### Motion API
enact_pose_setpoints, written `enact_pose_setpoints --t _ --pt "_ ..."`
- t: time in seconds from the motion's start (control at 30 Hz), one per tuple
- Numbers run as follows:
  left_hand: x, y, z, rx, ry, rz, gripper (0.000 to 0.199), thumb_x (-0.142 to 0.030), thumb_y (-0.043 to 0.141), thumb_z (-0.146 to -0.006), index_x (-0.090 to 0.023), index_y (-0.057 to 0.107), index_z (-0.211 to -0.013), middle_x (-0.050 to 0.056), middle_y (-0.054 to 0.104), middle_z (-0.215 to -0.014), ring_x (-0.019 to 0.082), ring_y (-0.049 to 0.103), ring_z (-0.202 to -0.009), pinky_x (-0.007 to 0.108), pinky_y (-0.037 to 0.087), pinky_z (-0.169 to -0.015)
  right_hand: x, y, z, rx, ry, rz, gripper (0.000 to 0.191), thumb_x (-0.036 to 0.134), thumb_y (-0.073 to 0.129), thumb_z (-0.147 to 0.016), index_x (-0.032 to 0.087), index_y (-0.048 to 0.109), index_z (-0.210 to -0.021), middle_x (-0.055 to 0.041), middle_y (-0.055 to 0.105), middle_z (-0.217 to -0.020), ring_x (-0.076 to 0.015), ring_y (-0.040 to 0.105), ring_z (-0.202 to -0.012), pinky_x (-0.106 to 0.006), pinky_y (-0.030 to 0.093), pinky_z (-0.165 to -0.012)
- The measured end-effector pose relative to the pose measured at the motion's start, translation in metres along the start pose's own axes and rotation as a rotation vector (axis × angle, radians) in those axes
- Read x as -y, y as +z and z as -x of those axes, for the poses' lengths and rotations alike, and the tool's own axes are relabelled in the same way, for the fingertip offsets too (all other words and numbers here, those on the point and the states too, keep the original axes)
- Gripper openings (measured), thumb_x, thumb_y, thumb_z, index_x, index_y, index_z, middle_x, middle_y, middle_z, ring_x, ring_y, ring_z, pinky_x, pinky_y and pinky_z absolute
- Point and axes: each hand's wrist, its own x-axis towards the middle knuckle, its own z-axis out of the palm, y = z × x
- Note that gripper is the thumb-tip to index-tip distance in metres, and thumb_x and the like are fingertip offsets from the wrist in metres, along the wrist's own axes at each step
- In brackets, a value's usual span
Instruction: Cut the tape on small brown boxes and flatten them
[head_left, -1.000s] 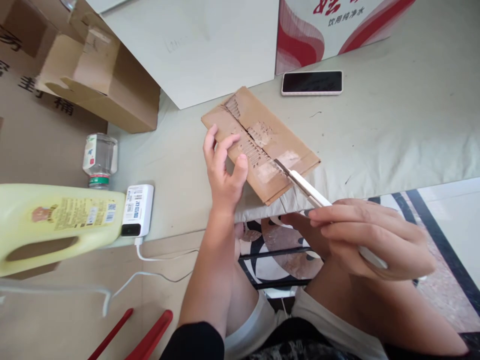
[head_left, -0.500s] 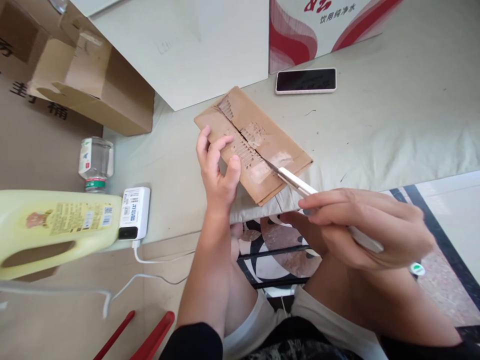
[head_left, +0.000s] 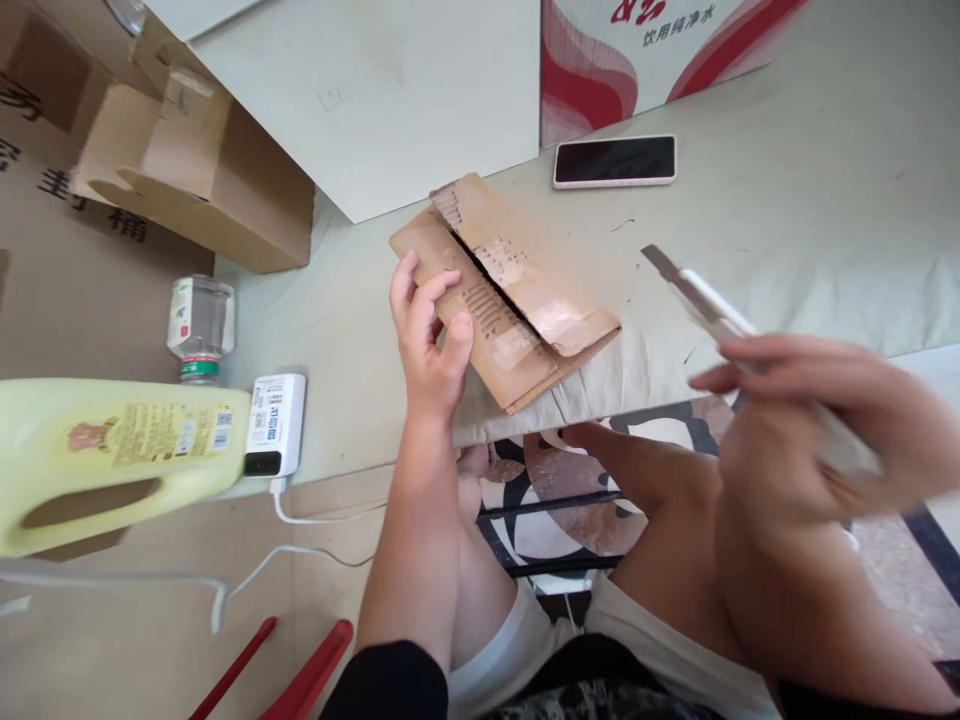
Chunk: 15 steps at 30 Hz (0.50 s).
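Note:
A folded brown cardboard piece (head_left: pixel 540 265) lies on the pale cloth near its front edge. A dark slit runs along its length, and the flap on the far side of the slit stands slightly raised. The surface along the slit is torn, showing ridges. My left hand (head_left: pixel 433 335) rests on the cardboard's left part with fingers apart, fingertips touching its top. My right hand (head_left: pixel 825 430), smeared by motion, is closed around a white utility knife (head_left: pixel 716 305) with its blade out. The blade points up-left in the air, right of the cardboard and apart from it.
A phone (head_left: pixel 615 161) lies behind the cardboard, before a red-and-white carton (head_left: pixel 600 80) and a white box (head_left: pixel 450 90). To the left are a cardboard box (head_left: pixel 255 190), a clear bottle (head_left: pixel 202 320), a yellow jug (head_left: pixel 150 440) and a white device (head_left: pixel 276 425) with a cable.
My right hand has pulled the knife out of the cardboard and moved right. The slit has widened as the far flap lifted. My left hand stays nearly in place.

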Motion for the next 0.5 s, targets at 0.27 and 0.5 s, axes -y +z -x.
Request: enact_pose_setpoints --t 0.27,0.5 --pt "0.012 -0.019 -0.001 0.024 -0.127 0.101 0.055 -0.073 0.062 -0.08 -0.029 0.068 -0.112 0.005 0.043 -0.159 0.032 0.028 -0.154 0.047 0.027 -0.125 -0.053 0.059 -0.006 0.357 0.234 0.336 0.027 0.032 0.055 -0.091 0.018 0.072 -0.107 -0.0151 0.066 -0.139 -0.0316 0.073 -0.104 -0.051 0.058 -0.092" --pt "0.014 -0.028 -0.005 -0.073 -0.291 0.283 0.038 -0.058 0.066 -0.08 -0.03 0.068 -0.105 -0.002 0.044 -0.16 0.027 0.029 -0.155 0.04 0.031 -0.124 -0.056 0.063 0.004 0.459 0.181 0.418 0.04 0.035 0.051 -0.095 0.017 0.071 -0.124 -0.0134 0.057 -0.15 -0.0477 0.04 -0.147 -0.074 0.034 -0.114"
